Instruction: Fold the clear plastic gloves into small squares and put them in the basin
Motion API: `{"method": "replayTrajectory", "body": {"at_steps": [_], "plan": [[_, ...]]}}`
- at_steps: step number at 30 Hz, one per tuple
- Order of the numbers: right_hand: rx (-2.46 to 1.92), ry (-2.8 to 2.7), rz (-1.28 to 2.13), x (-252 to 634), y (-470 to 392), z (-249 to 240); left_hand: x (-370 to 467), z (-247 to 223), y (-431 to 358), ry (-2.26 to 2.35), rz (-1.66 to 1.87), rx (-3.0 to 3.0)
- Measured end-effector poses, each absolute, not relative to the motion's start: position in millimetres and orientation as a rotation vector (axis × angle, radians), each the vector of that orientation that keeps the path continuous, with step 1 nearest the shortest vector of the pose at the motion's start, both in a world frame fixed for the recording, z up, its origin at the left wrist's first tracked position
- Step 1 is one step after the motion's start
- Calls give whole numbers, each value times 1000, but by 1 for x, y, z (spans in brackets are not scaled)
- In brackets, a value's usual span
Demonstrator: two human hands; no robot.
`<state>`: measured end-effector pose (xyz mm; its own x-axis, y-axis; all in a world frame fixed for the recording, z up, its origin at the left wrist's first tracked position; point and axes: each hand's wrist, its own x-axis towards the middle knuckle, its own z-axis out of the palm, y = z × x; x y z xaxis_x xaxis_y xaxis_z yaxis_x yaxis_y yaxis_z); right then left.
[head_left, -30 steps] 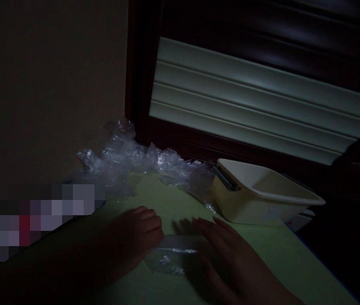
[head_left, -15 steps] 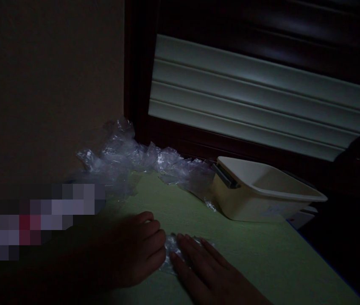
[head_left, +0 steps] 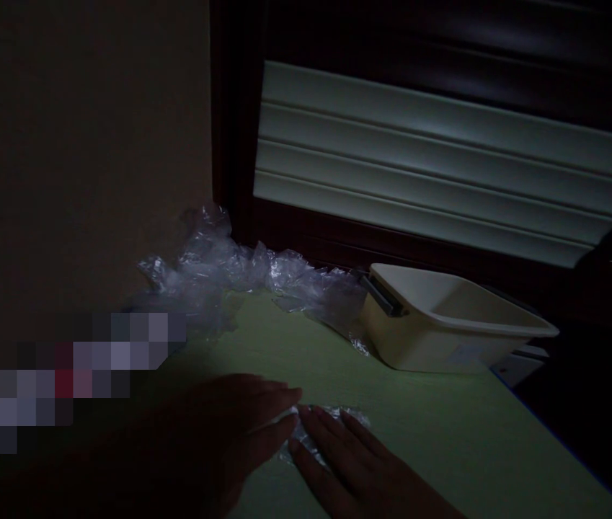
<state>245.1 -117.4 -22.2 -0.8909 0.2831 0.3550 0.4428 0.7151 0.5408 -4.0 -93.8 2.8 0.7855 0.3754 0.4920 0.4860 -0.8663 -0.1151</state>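
Observation:
A small piece of clear, crinkled plastic (head_left: 357, 416) lies on the green tabletop (head_left: 435, 440) at the lower middle. My right hand (head_left: 349, 458) rests on it with its fingers spread and stretched out. My left hand (head_left: 241, 422) is at the plastic's left side, its fingers extended and their tips close to those of my right hand. Part of the plastic shows between the two hands; the rest is hidden under the fingers. The scene is dim, and the left palm is in dark shadow.
Crumpled clear plastic bags (head_left: 251, 267) are heaped along the back edge. A cream bin (head_left: 419, 339) with a grey handle stands at the back right, beside a white object (head_left: 525, 362). A blurred patch (head_left: 105, 360) covers something at the left.
My left hand has uncurled, its fingers now stretched rightward towards my right hand over the plastic's left part. My right hand has stayed nearly still.

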Motion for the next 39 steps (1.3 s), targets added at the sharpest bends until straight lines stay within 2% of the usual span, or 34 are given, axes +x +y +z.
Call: {"method": "replayTrajectory", "body": {"at_steps": [3, 8, 13, 14, 16, 19, 25, 39], "plan": [[-603, -2761, -786, 246, -118, -24, -18, -8, -113, -732, -678, -2823], [-714, -2893, -312, 248, -120, -21, -33, -15, -128, -862, -643, -2979], [-926, -2924, 345, 245, -126, 16, -35, -2, -129, -887, -540, -3045], [-1072, -2824, 380, 241, -128, 23, -34, 1, -130, -908, -516, -3052], [-1251, -2663, 258, 230, -134, 30, -33, 7, -132, -959, -448, -3079], [-1239, -2682, 109, 206, -142, 27, -30, 13, -134, -1027, -327, -3146], [-1279, -2792, 369, 178, -146, 20, -29, 12, -133, -1103, -214, -3170], [-1612, -2552, 165, 253, -142, 0, -33, 2, -126, -1057, -146, -3099]]}}
